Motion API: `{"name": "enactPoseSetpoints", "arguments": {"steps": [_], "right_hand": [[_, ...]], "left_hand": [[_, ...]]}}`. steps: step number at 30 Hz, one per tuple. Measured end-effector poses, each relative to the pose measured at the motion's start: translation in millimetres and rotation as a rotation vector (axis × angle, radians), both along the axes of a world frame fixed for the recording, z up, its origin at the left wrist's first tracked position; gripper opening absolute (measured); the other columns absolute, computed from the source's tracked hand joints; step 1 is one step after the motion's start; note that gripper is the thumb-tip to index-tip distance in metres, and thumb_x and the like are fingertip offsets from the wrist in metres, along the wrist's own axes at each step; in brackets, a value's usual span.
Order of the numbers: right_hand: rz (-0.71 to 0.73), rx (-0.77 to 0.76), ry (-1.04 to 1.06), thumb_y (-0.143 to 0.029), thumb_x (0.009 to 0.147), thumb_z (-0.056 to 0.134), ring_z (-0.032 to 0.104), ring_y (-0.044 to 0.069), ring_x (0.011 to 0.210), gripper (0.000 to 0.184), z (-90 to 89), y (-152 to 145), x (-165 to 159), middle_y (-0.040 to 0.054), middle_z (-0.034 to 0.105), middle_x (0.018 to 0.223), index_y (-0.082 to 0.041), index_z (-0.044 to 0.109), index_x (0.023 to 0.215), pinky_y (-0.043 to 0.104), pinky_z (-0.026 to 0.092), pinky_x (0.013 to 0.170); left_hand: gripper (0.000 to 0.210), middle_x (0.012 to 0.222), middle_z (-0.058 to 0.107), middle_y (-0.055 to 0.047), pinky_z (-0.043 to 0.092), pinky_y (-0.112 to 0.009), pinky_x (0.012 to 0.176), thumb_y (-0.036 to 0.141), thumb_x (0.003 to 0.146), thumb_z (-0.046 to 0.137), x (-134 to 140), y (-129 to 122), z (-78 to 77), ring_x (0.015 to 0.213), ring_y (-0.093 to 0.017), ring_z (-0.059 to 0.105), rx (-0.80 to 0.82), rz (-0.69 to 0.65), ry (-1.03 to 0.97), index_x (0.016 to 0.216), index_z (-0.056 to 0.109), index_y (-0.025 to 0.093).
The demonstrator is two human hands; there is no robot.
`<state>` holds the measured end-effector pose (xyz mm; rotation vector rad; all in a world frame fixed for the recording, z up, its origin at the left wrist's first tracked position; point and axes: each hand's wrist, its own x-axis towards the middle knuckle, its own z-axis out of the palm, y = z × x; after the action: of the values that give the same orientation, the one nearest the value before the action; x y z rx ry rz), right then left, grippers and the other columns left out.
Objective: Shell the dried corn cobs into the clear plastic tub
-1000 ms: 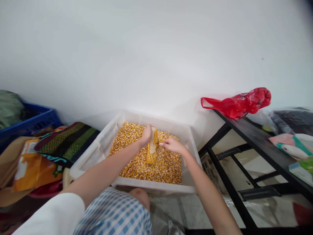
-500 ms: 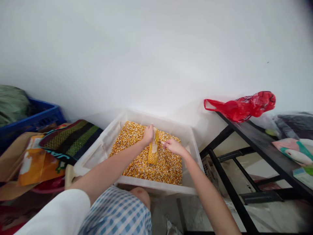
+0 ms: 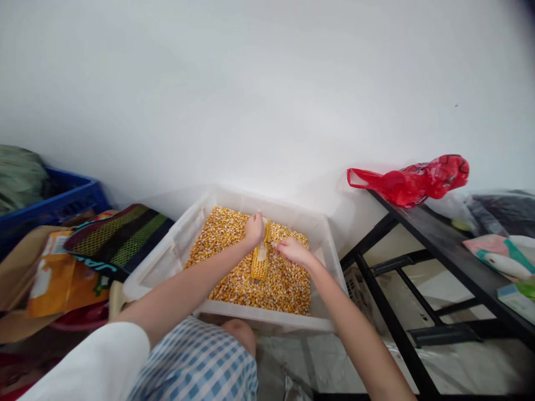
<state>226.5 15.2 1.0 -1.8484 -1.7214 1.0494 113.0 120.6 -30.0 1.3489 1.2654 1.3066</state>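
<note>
Left hand point(image 3: 253, 228) closed round upper end of corn cob point(image 3: 261, 255) — right hand point(image 3: 292, 250) beside it, fingers bunched, can't tell if gripping anything. Cob part-stripped, over loose kernels point(image 3: 238, 287) in white tub point(image 3: 271, 317).

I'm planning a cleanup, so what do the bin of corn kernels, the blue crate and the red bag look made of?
The bin is probably plastic: whitish, slightly translucent, with smooth-looking walls. The blue crate is likely rigid plastic, judging by its even colour and slotted side; its finish is unclear. The red bag seems thin, glossy plastic film, with highlights and crumpled folds.
</note>
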Motion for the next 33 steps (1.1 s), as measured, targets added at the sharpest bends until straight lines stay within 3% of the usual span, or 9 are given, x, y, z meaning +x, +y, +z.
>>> {"name": "enactPoseSetpoints", "arguments": {"steps": [5, 13, 21, 33], "right_hand": [[0.097, -0.028, 0.051, -0.051, 0.079, 0.042, 0.028, 0.006, 0.033, 0.043, 3.4, -0.3, 8.8, -0.0068, 0.030, 0.038, -0.015, 0.057, 0.062, 0.020, 0.028, 0.035], [0.359, -0.035, -0.220, -0.041, 0.076, 0.051, 0.037, 0.007, 0.037, 0.034, -6.2, -1.0, -0.2, -0.0022, 0.047, 0.044, -0.012, 0.063, 0.062, 0.020, 0.028, 0.039], [0.184, 0.035, -0.168, -0.053, 0.081, 0.037, 0.034, 0.007, 0.035, 0.048, 5.1, 0.2, 15.7, -0.0059, 0.035, 0.040, -0.013, 0.061, 0.068, 0.019, 0.027, 0.038], [0.100, 0.185, -0.168, -0.047, 0.085, 0.032, 0.037, 0.007, 0.043, 0.045, -19.1, 1.0, -10.4, -0.0047, 0.039, 0.044, -0.014, 0.052, 0.062, 0.020, 0.027, 0.044]], "left_hand": [[0.040, 0.057, 0.057, -0.004, 0.039, -0.029, 0.065, 0.043, 0.077, 0.033, -0.4, 3.0, -1.7, 0.063, -0.018, 0.053, 0.038, -0.077, -0.083, 0.058, 0.056, 0.016], [0.037, 0.051, 0.055, -0.003, 0.039, -0.028, 0.061, 0.041, 0.074, 0.040, 11.8, -21.3, 8.7, 0.057, -0.017, 0.051, 0.153, -0.385, -0.074, 0.057, 0.059, 0.015], [0.035, 0.046, 0.052, -0.002, 0.041, -0.029, 0.055, 0.042, 0.072, 0.038, -5.8, 5.8, 0.6, 0.049, -0.016, 0.050, -0.085, -0.184, -0.342, 0.057, 0.054, 0.015], [0.031, 0.050, 0.050, 0.000, 0.040, -0.027, 0.053, 0.044, 0.069, 0.040, -11.3, 13.6, -10.0, 0.048, -0.013, 0.048, -0.112, -0.060, -0.454, 0.060, 0.049, 0.015]]}}
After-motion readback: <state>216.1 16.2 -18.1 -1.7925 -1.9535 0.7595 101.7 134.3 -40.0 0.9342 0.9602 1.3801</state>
